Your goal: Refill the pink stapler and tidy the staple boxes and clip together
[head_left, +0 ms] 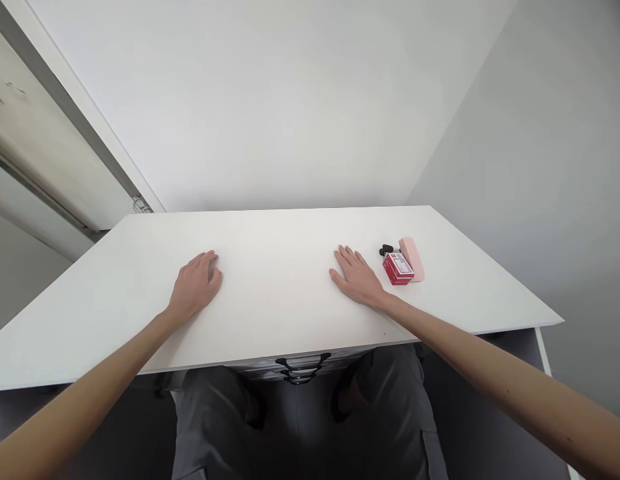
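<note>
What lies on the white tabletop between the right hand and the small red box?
Nothing: in the head view only bare white tabletop separates the right hand from the small red box.

Both palms flat on white table (290,300): left hand (197,283) at 9 o'clock, empty. Right hand (357,277) empty; red box (399,268), pink case (411,257), black object (386,250) just beside, 3 o'clock.

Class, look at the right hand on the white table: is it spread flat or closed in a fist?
Spread flat. The right hand lies palm down on the table, fingers extended, holding nothing.
</note>
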### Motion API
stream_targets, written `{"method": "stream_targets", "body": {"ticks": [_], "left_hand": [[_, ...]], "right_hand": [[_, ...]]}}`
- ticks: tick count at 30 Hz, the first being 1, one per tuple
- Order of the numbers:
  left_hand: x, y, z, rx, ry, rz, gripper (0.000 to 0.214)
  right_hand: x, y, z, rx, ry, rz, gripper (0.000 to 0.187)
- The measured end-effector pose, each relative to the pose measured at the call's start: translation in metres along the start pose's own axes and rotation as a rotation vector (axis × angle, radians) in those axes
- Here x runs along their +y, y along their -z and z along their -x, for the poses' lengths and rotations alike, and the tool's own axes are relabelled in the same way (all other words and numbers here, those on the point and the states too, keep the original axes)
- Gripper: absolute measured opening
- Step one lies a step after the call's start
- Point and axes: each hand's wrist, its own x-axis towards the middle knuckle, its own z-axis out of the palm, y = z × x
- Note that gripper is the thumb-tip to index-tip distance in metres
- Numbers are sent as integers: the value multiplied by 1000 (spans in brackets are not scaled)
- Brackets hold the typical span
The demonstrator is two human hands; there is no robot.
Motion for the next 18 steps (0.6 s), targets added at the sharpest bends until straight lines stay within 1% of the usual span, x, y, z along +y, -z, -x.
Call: {"method": "stream_targets", "body": {"ticks": [6,18], "left_hand": [[-1,-2,1,7,-15,1,53],[4,2,5,-6,12,-5,53]], "right_hand": [[1,-2,0,32,-8,-32,69],[-1,-1,1,72,-41,-90,65]]}}
